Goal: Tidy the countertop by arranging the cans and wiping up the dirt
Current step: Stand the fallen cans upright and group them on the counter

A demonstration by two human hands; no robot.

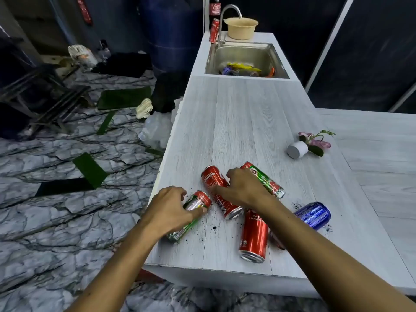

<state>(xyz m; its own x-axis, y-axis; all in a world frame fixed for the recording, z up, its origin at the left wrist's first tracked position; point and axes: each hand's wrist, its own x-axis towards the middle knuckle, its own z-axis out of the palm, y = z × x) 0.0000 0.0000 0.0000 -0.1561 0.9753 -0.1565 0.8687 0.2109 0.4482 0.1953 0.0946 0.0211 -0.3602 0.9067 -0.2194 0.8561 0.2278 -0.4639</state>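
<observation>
Grips a green can (198, 200) with the left hand (167, 208), fingers curled over it and thumb near its red end, low against the counter (236, 122) close to the left edge. Holds a red can (212, 179) with the right hand (244, 188), thumb laid across its side, fingers curled down at its far side, touching a second green can (267, 183) just beside. Also flat on the counter, nearer the front edge: a long red can (254, 235), its top close to the red can's silver end; a blue can (313, 215) to the right; a sliver of a sixth can (277, 240) under the right forearm. Scattered among them as black specks: dirt (297, 205), densest by the blue can, thinner between the green can and the long red can. Farther right, well apart from the cans: a white pot (297, 149) tipped on its side, with a pink flower (319, 143). At the far end: a sink (258, 52) with coloured wrappers inside, a tap (228, 6) at its back left corner, a beige bowl (240, 28) behind it, an upright can (213, 30) beside the tap, a cola bottle (215, 7) behind that
</observation>
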